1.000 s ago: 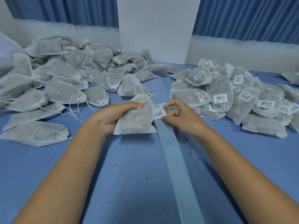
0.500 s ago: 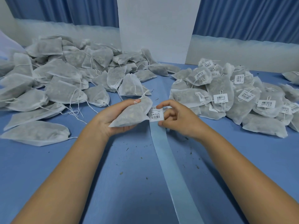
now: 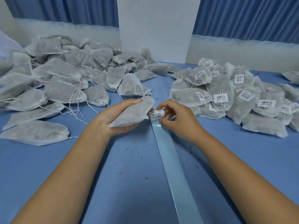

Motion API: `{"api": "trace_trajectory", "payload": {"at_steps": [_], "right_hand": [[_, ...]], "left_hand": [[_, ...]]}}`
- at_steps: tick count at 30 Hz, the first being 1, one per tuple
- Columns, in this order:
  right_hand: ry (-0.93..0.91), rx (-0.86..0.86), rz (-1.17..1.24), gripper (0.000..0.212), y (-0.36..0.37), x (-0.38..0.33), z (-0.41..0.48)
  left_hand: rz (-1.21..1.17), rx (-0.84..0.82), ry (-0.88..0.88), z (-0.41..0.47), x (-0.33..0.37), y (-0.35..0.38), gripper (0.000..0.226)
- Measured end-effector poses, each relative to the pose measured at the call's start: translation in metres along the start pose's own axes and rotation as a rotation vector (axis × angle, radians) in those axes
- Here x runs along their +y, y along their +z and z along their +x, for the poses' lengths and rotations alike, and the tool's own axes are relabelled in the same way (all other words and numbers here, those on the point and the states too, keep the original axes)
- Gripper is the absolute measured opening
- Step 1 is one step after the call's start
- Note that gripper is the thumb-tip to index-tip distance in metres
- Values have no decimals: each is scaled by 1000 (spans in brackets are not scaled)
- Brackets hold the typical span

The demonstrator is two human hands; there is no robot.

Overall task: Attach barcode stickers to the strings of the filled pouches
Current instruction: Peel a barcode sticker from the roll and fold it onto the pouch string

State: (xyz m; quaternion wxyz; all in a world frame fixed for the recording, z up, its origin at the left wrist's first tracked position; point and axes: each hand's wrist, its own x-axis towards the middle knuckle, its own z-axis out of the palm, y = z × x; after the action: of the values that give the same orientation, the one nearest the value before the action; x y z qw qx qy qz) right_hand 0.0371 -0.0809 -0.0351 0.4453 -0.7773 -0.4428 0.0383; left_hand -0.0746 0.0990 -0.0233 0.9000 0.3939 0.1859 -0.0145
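My left hand grips a filled white mesh pouch above the blue table, its mouth pointing right. My right hand pinches a white barcode sticker that curls over at the pouch's mouth, thumb below and fingers above it. The pouch's string is hidden behind the sticker and fingers. A long pale blue backing strip runs from under the sticker toward the near edge.
A heap of unlabelled pouches with loose strings fills the left of the blue table. A heap of pouches with barcode labels lies at the right. A white board stands at the back. Small green crumbs dot the table.
My left hand tilted the pouch flatter and lower. The sticker went from flat to folded over between my right fingers at the pouch's mouth.
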Motion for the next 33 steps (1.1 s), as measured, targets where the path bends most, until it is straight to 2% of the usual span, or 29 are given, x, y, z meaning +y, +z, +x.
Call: {"api": "trace_trajectory", "payload": {"at_steps": [4, 9, 13, 17, 21, 27, 31, 33], "right_hand": [[-38, -9, -55, 35, -2, -4, -2], [-36, 70, -58, 15, 2, -7, -1], [-82, 75, -153, 20, 1, -3, -1], [-137, 146, -221, 18, 2, -2, -2], [-195, 206, -278, 16, 3, -3, -4], [-164, 188, -249, 19, 2, -4, -6], [-157, 166, -226, 19, 2, -6, -5], [-164, 170, -235, 18, 2, -6, -6]], "left_hand": [[-14, -20, -9, -1, 0, 0, 23], [-5, 4, 11, 0, 0, -1, 27], [-35, 5, -1, 1, 0, -1, 41], [-22, 1, 4, -1, -1, 2, 38], [-55, -12, 6, -3, 0, 5, 55], [6, 16, 15, -4, -2, 4, 38], [-13, 10, 5, -3, 0, 2, 42], [-36, 5, 0, -2, 0, 1, 53]]}}
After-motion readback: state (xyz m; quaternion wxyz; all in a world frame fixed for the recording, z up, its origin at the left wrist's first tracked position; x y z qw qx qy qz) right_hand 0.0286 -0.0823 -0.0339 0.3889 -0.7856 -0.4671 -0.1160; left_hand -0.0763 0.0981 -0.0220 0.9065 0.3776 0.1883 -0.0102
